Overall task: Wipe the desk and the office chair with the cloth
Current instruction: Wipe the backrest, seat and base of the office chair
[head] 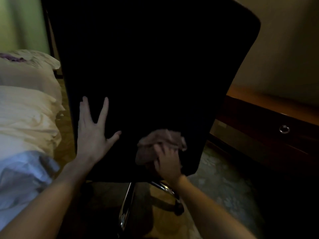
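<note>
Office chair [155,66]: black backrest fills most of the view, rear face toward the camera, standing between the bed [25,109] on the left and the wooden surface [259,114] on the right. Dim lighting, little detail on the backrest.

Left hand [93,133]: flat on the lower left of the backrest, fingers straight and spread wide, thumb out to the side.

Right hand [168,163]: fingers curled round the cloth [160,140], pressing it against the lower right of the backrest near the bottom edge. The cloth is pinkish-brown and bunched, and most of it sticks out above the knuckles.

Chrome base legs [126,200] show below the backrest, with one caster [179,208] on the patterned carpet [224,187].

The surface has a drawer front with a ring pull [284,129]. The bed carries rumpled white linen.
</note>
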Demonstrator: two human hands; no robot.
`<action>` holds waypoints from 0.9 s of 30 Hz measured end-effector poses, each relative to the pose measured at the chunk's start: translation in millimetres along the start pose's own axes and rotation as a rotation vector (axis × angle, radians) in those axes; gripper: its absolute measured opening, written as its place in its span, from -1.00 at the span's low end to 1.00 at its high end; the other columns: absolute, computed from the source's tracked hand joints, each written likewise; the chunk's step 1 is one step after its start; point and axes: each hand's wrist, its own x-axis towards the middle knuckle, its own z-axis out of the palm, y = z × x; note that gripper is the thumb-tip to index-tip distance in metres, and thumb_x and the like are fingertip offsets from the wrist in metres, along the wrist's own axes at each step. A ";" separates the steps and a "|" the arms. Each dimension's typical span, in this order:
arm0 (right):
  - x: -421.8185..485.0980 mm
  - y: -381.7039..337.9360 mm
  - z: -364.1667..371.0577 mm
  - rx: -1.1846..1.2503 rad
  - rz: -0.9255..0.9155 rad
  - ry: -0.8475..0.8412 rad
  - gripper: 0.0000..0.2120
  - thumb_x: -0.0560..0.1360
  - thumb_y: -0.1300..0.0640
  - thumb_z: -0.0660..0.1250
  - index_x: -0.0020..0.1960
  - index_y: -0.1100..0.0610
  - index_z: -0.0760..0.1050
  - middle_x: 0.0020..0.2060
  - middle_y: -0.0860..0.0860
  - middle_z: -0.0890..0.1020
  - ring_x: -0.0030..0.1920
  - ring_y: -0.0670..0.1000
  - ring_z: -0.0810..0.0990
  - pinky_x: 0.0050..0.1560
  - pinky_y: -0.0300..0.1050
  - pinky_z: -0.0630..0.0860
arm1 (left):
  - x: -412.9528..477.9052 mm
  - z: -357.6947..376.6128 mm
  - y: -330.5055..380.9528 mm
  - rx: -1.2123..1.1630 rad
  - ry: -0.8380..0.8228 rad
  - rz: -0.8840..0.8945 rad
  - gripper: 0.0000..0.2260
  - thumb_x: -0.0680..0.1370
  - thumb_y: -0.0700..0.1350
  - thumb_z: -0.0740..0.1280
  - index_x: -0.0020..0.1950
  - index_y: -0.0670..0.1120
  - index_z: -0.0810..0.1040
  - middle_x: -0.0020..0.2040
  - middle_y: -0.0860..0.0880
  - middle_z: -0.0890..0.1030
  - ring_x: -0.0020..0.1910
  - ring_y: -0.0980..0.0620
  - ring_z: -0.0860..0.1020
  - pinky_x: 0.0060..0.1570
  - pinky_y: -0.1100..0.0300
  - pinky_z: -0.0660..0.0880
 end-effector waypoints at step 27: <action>66.4 54.7 -60.9 0.362 0.219 0.281 -0.37 0.35 0.15 0.35 0.42 0.25 0.44 0.37 0.27 0.49 0.33 0.32 0.47 0.33 0.16 0.40 | 8.4 50.5 53.7 0.052 0.003 -0.154 0.20 0.38 0.42 0.32 0.62 -0.15 -0.36 0.56 -0.41 -0.36 0.55 -0.42 -0.34 0.47 -0.45 -0.10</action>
